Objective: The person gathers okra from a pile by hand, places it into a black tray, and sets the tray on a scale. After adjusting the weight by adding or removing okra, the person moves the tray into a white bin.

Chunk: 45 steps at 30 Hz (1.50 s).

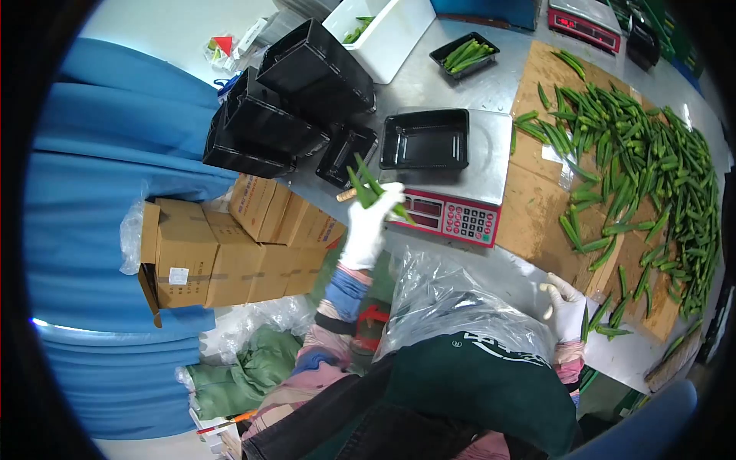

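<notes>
Likely a packing room: scale (pixel 468 184), stacked trays (pixel 314 73), okra heap (pixel 625 149).

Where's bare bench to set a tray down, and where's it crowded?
Bare steel lies between the white bin, the okra tray and the scale; a smaller patch, between scale and right hand. Crowded: the right of the cardboard, under the okra pile, and left of the scale, where black tray stacks stand.

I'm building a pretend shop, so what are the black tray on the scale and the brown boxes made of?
Black tray: probably thin, glossy plastic; light glints off its smooth surface.
Brown boxes: matte cardboard, it seems, with squared edges and an open flap.
</notes>
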Motion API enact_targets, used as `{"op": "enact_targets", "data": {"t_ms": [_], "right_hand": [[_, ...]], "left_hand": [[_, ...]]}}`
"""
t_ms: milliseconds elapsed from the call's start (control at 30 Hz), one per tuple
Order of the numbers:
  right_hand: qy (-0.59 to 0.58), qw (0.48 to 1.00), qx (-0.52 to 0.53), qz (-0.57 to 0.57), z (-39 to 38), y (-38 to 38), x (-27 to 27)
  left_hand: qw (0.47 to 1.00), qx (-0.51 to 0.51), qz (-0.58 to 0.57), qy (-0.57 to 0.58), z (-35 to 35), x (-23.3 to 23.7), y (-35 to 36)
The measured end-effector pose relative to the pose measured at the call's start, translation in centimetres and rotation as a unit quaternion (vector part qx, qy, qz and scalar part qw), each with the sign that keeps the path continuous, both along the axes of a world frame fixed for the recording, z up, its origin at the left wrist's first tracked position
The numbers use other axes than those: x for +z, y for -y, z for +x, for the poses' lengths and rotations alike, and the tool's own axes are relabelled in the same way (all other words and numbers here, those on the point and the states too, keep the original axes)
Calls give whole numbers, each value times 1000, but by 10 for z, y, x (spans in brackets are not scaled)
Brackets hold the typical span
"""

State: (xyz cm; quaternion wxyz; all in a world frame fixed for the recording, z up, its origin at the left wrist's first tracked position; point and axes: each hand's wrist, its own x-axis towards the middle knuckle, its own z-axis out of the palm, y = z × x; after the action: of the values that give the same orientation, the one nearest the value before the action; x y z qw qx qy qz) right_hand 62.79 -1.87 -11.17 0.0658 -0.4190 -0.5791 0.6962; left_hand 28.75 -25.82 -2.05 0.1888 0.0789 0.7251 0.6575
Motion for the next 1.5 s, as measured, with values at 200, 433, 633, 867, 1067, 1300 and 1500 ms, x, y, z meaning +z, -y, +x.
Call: {"op": "enact_targets", "data": {"t_ms": [200,433,633,867,1067,1300,1500], "right_hand": [[20,1000,-7,-5,-37,32,1],[-38,999,-28,4,-47,54,0],[-42,998,-21,30,-56,58,0],[-10,969,69,239,-75,62,28],[-140,919,38,367,-111,58,78],[-138,972,-136,133,-33,35,83],[-125,915,-375,75,62,48,52]], "left_hand": [[856,7,-429,-288,-131,-104,81],[734,-189,-617,-215,-158,-149,91],[804,-159,-531,-218,-125,-110,125],[982,-72,-173,-39,-66,22,97],[942,-325,83,13,4,94,-68],[784,-576,57,224,115,51,-210],[698,-693,57,170,192,19,-258]]}}
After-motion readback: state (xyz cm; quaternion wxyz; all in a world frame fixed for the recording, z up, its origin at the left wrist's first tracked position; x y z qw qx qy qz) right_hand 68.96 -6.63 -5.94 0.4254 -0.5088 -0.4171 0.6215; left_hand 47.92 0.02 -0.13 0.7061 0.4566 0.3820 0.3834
